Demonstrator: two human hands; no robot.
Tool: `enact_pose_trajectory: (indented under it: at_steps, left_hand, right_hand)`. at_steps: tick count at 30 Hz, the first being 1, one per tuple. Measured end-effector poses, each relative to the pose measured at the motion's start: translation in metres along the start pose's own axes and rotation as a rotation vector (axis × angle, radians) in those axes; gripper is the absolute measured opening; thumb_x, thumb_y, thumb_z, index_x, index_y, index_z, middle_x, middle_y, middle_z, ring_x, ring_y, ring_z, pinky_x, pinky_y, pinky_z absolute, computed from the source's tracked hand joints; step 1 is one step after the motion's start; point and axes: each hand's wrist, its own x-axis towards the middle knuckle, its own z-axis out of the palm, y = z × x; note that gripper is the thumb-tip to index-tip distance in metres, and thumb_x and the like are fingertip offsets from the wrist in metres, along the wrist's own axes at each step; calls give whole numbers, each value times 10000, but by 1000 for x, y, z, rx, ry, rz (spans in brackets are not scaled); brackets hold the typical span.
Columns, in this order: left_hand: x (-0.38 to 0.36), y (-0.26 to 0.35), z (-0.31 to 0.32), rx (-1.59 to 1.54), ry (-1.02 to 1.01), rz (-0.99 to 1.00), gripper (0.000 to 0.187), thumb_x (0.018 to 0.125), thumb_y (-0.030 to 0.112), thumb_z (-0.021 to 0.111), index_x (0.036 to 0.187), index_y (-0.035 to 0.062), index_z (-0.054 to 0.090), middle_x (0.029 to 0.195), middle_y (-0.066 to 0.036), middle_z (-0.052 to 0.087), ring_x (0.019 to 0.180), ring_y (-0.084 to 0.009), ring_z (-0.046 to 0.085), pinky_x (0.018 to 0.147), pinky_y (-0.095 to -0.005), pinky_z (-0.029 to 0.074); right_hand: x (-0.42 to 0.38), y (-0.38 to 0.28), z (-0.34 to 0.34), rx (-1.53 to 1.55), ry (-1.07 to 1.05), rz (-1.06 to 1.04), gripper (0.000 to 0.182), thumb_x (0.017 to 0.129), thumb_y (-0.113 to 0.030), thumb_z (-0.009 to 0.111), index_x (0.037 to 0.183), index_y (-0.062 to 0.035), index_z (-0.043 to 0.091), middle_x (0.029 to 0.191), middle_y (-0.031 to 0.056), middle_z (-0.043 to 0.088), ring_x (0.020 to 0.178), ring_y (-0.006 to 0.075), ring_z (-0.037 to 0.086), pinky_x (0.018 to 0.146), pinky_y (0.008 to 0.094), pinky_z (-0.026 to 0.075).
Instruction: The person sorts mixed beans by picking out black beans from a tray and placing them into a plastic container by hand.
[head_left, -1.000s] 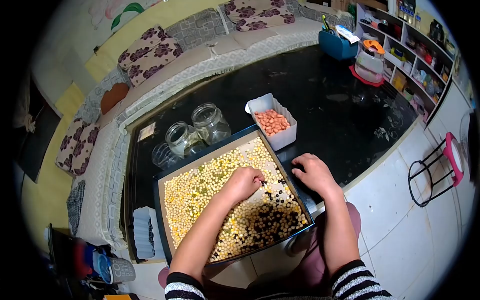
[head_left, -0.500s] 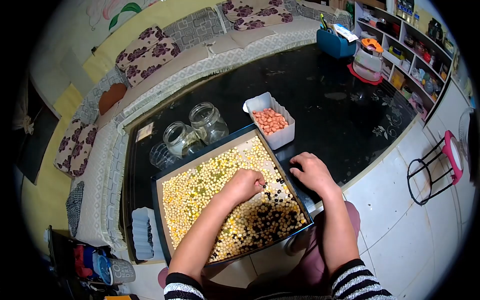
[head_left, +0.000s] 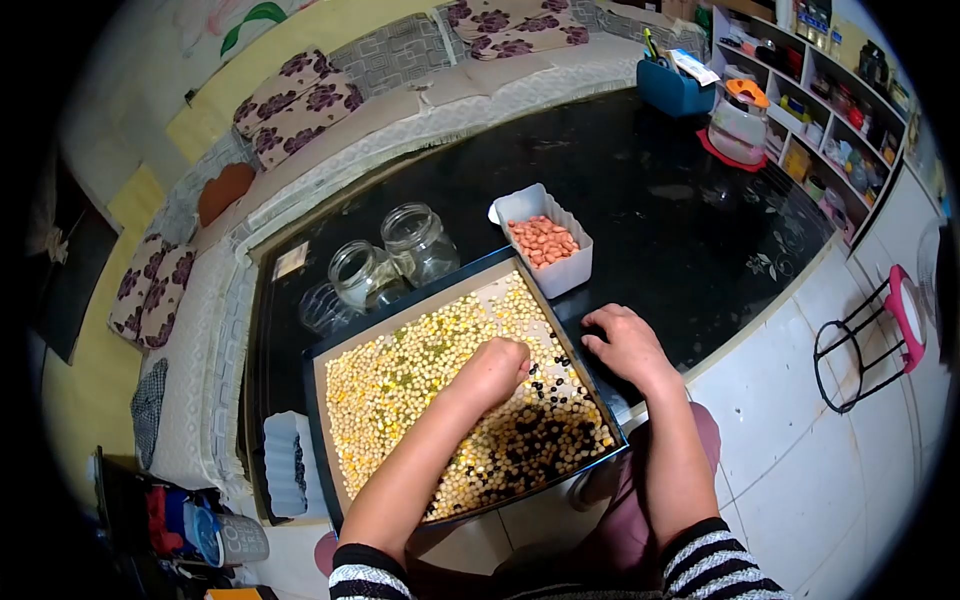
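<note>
A shallow cardboard box (head_left: 316, 412) with a dark outer edge holds a layer of pale yellow beans (head_left: 375, 400). Black beans (head_left: 540, 435) are mixed in, mostly toward the near right corner, and a few greenish ones lie in the upper middle. Over the beans, right of the box's middle, my left hand (head_left: 490, 373) is closed; whatever its fingers hold is hidden. My right hand (head_left: 630, 345) rests on the table edge just outside the box's right side, fingers loosely bent and apart, holding nothing visible. A white plastic container (head_left: 572, 276) of reddish peanuts (head_left: 543, 241) stands beyond the box.
Glass jars (head_left: 418, 240) stand behind the box on the black table (head_left: 640, 200). A white ridged container (head_left: 287, 465) lies at the left. Farther off are a blue caddy (head_left: 672, 92), an orange-lidded pitcher (head_left: 738, 130), a sofa (head_left: 420, 110) and a pink stool (head_left: 905, 315).
My left hand's fingers have curled further in, and their tips no longer show. The right hand stays in place.
</note>
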Motion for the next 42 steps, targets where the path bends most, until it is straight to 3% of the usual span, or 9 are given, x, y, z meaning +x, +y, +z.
enact_pose_trajectory:
  at_steps: [3, 12, 15, 21, 24, 36, 42]
  left_hand:
    - [-11, -3, -4, -65, 20, -34, 67, 735, 97, 614, 751, 32, 619, 706, -149, 624, 663, -302, 609, 661, -372, 488]
    - [-118, -20, -55, -99, 175, -119, 104, 771, 110, 602, 824, 37, 653, 785, -126, 640, 730, -276, 621, 695, -340, 487]
    - [-177, -31, -74, -66, 292, -195, 104, 766, 98, 611, 835, 31, 652, 789, -120, 643, 735, -271, 623, 687, -337, 488]
    - [-287, -51, -98, -102, 434, -561, 116, 748, 71, 635, 846, 11, 652, 798, -120, 651, 724, -227, 633, 668, -297, 496]
    - [-321, -64, -93, -87, 476, -595, 97, 750, 66, 631, 827, 10, 653, 768, -122, 646, 713, -226, 630, 659, -295, 495]
    - [-345, -89, -78, -197, 466, -598, 142, 735, 61, 636, 860, -5, 652, 807, -136, 650, 718, -237, 635, 667, -298, 502]
    - [-311, -72, -98, -18, 501, -475, 146, 727, 66, 655, 866, 22, 659, 789, -128, 642, 704, -232, 632, 651, -300, 501]
  right_hand:
    - [2, 0, 1, -16, -50, 19, 259, 791, -194, 587, 996, -39, 617, 1009, 131, 573, 1032, 278, 508, 897, 354, 409]
    - [6, 3, 9, -53, 57, -43, 208, 740, -123, 627, 919, -19, 622, 911, 138, 583, 925, 306, 548, 808, 369, 440]
    - [8, 5, 12, -53, 80, -61, 182, 733, -99, 628, 894, -16, 619, 879, 140, 574, 888, 310, 553, 775, 366, 447]
    - [16, 14, 23, -88, 124, -80, 139, 723, -9, 605, 861, 1, 598, 812, 139, 542, 749, 292, 563, 671, 339, 455]
    - [23, 22, 27, -169, 145, -93, 121, 728, -16, 604, 846, 3, 581, 770, 132, 517, 701, 285, 543, 630, 345, 436]
    - [37, 43, 33, -197, 184, -72, 139, 743, -88, 609, 834, 10, 572, 752, 136, 513, 669, 268, 531, 605, 337, 423]
    - [32, 27, 29, -221, 149, -89, 104, 737, -69, 607, 819, -11, 579, 772, 140, 535, 713, 286, 563, 629, 345, 451]
